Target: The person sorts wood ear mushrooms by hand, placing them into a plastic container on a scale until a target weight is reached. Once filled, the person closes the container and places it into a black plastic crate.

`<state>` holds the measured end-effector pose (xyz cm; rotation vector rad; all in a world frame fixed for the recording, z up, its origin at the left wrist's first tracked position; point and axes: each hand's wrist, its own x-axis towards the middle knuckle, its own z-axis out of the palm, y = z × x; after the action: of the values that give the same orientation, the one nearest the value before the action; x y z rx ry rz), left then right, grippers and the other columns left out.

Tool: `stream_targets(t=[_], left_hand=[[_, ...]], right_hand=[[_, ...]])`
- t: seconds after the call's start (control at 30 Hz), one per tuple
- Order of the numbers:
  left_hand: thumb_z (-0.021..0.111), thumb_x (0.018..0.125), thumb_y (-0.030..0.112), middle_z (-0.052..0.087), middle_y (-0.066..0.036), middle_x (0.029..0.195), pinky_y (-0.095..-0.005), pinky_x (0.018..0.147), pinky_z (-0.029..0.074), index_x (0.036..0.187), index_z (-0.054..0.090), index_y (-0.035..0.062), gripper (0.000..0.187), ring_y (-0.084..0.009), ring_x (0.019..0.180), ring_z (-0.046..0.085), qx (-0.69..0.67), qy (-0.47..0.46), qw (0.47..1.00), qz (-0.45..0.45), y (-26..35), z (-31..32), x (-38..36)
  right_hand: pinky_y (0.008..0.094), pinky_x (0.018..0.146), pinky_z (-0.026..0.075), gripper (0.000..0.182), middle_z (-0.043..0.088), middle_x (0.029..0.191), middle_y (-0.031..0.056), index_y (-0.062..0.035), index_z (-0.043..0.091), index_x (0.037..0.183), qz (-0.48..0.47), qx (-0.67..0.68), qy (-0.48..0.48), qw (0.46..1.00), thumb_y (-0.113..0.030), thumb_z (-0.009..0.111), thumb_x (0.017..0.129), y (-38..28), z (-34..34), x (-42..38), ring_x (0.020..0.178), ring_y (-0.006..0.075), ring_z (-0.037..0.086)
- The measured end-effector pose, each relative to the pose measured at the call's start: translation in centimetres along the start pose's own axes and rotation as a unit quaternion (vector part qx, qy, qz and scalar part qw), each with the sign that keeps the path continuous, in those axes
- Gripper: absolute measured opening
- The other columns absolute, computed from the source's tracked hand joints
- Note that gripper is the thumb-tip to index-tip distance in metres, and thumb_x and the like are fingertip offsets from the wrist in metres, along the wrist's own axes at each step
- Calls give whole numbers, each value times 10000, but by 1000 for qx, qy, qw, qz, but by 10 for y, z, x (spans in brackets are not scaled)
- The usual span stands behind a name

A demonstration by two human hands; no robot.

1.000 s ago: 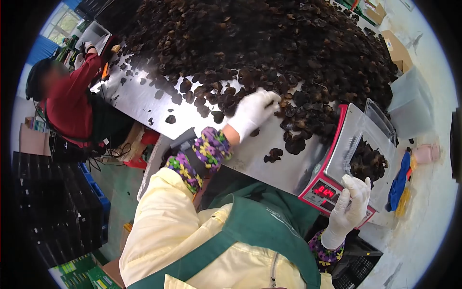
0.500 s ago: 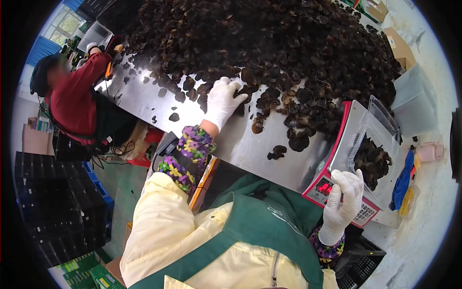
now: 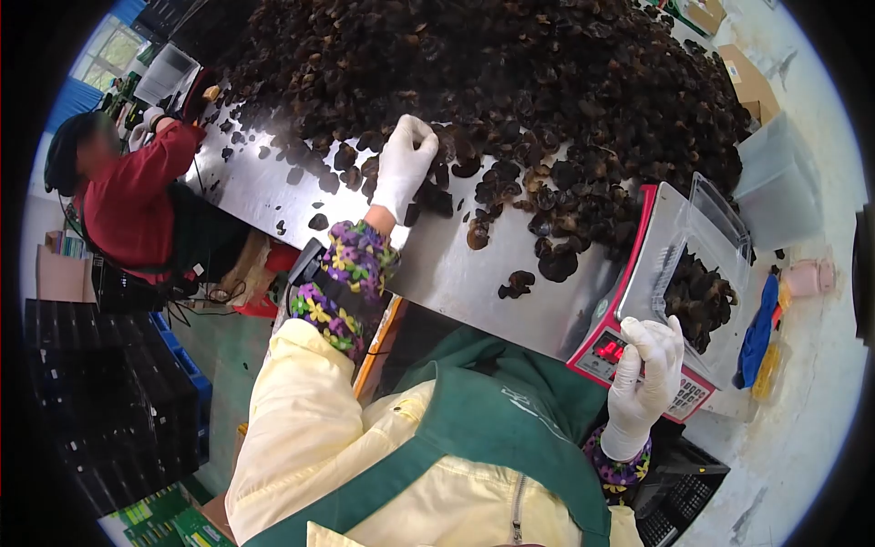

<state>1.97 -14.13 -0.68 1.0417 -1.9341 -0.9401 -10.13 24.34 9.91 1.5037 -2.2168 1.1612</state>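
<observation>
A big heap of dark dried fungus (image 3: pixel 510 82) covers the steel table (image 3: pixel 456 269). My left hand (image 3: pixel 403 164), in a white glove, lies at the heap's near edge with its fingers curled into the pieces; whether it holds any I cannot tell. My right hand (image 3: pixel 643 374), also gloved, hovers with fingers apart over the front panel of a red scale (image 3: pixel 609 346). On the scale stands a clear plastic box (image 3: pixel 706 273) with fungus inside and its lid up.
A person in a red top (image 3: pixel 137 201) works at the table's far left end. Loose fungus pieces (image 3: pixel 517 284) lie on the bare steel. Black crates (image 3: pixel 109 401) stand on the floor at left. A blue cloth (image 3: pixel 756 333) and cardboard boxes (image 3: pixel 749 82) lie right.
My left hand has swept from the middle of the heap's edge leftward and further into the pile. My right hand has stayed by the scale's panel, rising slightly.
</observation>
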Motion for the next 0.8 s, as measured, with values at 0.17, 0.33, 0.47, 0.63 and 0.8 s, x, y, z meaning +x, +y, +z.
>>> stream_targets(t=[0.17,0.33,0.47,0.63,0.8], left_hand=[[719,887,442,728,-134,897,-403,777,527,1084,685,107,390,-299,858,705,220,-26,975,-6,5,20,17],[712,901,385,737,-122,924,-351,775,528,969,713,49,343,-230,856,703,193,-109,975,28,1,31,17],[655,937,262,741,-40,960,-297,699,459,992,692,65,208,-103,863,644,-263,-135,940,-171,21,6,-7],[640,932,190,714,-42,1057,-261,743,430,998,667,114,105,-127,888,608,-594,-99,734,-312,-6,-4,-17],[573,943,40,656,-19,934,-235,624,488,953,615,91,67,-90,782,609,-440,-91,858,-249,12,0,-32]], right_hand=[[504,1071,398,240,646,921,58,-86,707,1088,3,1,0,1000,-14,670,862,-4,-1,1,937,270,633],[506,1060,410,239,648,913,60,-82,707,1086,5,-10,-7,1000,-12,668,860,-2,-5,-2,933,270,630],[508,1051,419,241,645,911,56,-78,707,1078,4,-6,-4,1000,-9,669,850,2,-4,-3,932,267,627],[506,1045,425,257,646,922,50,-77,707,1086,-1,5,-13,1000,-7,675,840,1,0,0,931,262,623],[499,1043,429,276,647,936,44,-86,710,1098,-6,-2,-16,1000,-11,682,834,1,-4,0,942,254,619]])
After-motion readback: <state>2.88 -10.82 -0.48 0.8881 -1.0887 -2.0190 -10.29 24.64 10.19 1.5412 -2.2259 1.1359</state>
